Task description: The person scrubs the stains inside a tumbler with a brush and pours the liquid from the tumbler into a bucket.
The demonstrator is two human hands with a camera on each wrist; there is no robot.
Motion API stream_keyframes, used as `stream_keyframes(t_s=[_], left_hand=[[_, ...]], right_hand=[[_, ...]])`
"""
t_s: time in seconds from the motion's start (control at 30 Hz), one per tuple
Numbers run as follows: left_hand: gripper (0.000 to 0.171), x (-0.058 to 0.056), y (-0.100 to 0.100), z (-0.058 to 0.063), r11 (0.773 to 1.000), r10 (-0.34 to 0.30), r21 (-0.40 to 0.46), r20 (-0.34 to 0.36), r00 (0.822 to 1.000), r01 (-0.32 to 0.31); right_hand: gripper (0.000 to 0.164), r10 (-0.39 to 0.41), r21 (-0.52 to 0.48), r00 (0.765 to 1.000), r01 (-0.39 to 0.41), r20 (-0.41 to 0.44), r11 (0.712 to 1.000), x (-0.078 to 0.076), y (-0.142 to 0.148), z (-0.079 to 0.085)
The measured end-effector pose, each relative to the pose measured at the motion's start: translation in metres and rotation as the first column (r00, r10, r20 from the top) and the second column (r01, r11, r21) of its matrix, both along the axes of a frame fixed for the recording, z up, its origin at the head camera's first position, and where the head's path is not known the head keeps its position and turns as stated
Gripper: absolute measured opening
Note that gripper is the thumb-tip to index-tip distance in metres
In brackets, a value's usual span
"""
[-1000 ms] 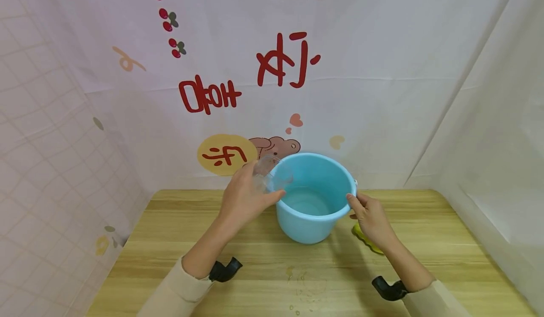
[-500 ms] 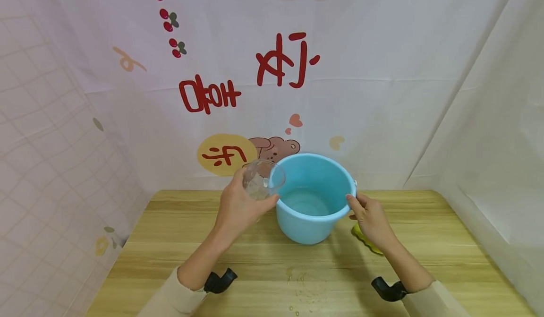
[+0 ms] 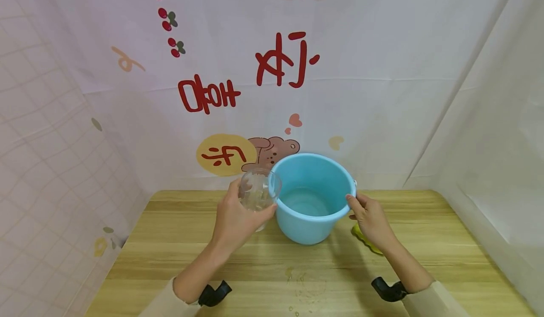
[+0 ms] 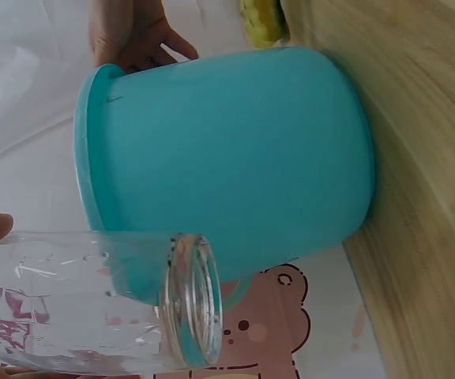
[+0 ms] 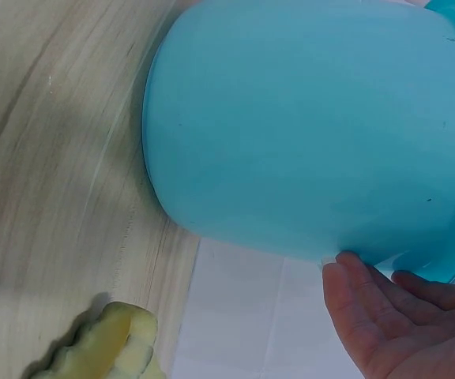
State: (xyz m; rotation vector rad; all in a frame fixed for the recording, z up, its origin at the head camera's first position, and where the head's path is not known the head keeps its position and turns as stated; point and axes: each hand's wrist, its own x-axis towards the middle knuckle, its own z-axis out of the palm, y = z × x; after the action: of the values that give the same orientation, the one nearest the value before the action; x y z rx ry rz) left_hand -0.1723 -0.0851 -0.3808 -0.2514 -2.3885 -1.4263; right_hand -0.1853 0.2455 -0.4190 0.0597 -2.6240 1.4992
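Note:
In the head view my left hand (image 3: 240,220) holds a clear glass (image 3: 254,192) around its side, to the left of a light blue bucket (image 3: 306,229). The glass is nearly upright, its thick base (image 4: 196,300) toward the table in the left wrist view. A shallow layer of water (image 3: 306,201) appears to lie in the bucket, which stands on the table. At the bucket's right side, my right hand (image 3: 371,218) grips the rim, thumb on top and fingers beneath. The right wrist view shows those fingers (image 5: 362,304) against the bucket's outside.
A yellow-green sponge (image 3: 364,239) lies on the wooden table (image 3: 170,251), right of the bucket and partly behind the right hand. Wet spots (image 3: 303,279) mark the tabletop in front. A printed white cloth (image 3: 382,118) hangs behind the table.
My left hand has brought the glass down and left, away from over the bucket's rim, turning it from tilted to nearly upright. My right hand and the bucket have stayed put.

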Motion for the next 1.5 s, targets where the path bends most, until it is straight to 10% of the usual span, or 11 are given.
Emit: stream_keyframes(t_s=[0.8,1.5], left_hand=[[0.087,0.024,0.004,-0.032,0.998,0.013,0.057,-0.114,0.993,-0.006],[0.081,0.041,0.016,-0.061,0.984,-0.122,0.112,-0.152,0.981,0.14]], right_hand=[[0.055,0.0,0.004,1.0,0.0,0.001,1.0,0.001,0.002,0.0],[0.055,0.0,0.016,1.0,0.001,-0.008,1.0,0.002,0.001,-0.001]])
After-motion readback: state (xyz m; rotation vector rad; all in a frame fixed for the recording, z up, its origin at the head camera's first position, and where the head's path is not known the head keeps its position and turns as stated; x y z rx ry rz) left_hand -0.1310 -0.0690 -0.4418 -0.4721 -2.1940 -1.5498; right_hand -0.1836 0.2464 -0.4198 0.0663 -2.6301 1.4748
